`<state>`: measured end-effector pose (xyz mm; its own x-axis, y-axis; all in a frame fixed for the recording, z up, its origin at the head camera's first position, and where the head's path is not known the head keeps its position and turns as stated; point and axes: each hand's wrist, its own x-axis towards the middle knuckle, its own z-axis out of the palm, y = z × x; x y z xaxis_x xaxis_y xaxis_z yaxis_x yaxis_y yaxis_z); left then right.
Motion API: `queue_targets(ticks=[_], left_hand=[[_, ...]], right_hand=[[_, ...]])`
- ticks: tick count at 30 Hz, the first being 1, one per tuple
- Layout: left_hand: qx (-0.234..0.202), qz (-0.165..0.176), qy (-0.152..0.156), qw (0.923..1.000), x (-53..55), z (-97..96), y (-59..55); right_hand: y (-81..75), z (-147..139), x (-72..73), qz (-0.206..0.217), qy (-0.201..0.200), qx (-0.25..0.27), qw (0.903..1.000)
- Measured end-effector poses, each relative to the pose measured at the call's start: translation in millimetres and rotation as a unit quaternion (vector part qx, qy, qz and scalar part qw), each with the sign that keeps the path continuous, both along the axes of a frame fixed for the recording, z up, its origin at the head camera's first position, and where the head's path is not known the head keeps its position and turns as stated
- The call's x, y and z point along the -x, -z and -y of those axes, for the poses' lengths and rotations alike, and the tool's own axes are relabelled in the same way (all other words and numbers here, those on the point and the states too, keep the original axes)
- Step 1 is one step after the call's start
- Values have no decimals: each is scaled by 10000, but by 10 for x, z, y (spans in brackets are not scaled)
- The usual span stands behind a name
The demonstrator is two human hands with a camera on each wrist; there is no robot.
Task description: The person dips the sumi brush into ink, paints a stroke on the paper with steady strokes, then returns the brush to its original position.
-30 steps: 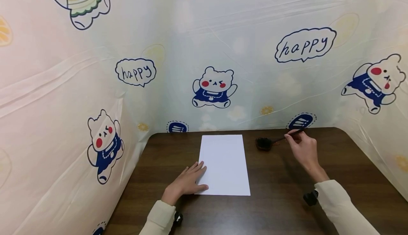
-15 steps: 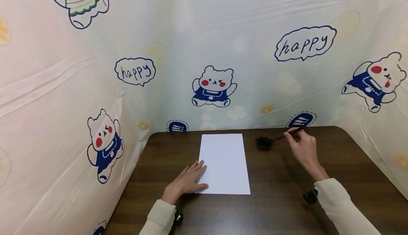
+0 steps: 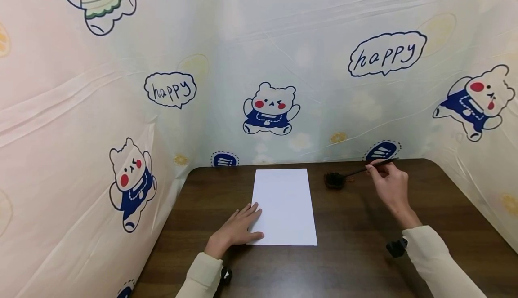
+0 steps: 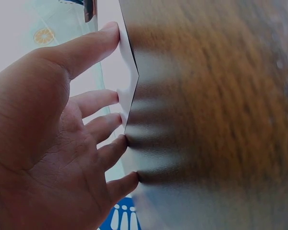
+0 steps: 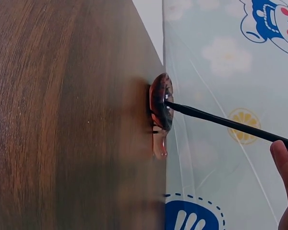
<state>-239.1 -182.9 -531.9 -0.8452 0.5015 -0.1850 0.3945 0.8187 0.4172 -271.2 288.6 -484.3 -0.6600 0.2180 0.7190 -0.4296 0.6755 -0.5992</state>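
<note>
right hand [image 3: 390,188]: thumb and fingers pinch the black brush [image 5: 230,123] by its handle; its lower end sits in the dish [image 5: 158,103], brush tilted. dish: on the brown table [image 3: 352,257], just beside the paper on its right, dark inside. left hand [image 3: 238,228]: fingers straight and spread, grasping nothing; thumb and two fingertips rest on the white paper [image 3: 287,208], little finger touches the table. paper: flat on the table. patterned cloth [image 3: 323,77] hangs behind.
</note>
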Motion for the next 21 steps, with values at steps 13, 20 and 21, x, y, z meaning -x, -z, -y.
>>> queue_targets(ticks=[13,20,21], left_hand=[[14,-32,30,10000,8,3,20],[15,-33,22,10000,6,4,18],[23,-40,18,10000,6,4,18]], right_hand=[[32,-83,-70,286,373,138,9988],[53,-112,-111,378,400,197,9983],[54,-117,-113,410,425,202,9980]])
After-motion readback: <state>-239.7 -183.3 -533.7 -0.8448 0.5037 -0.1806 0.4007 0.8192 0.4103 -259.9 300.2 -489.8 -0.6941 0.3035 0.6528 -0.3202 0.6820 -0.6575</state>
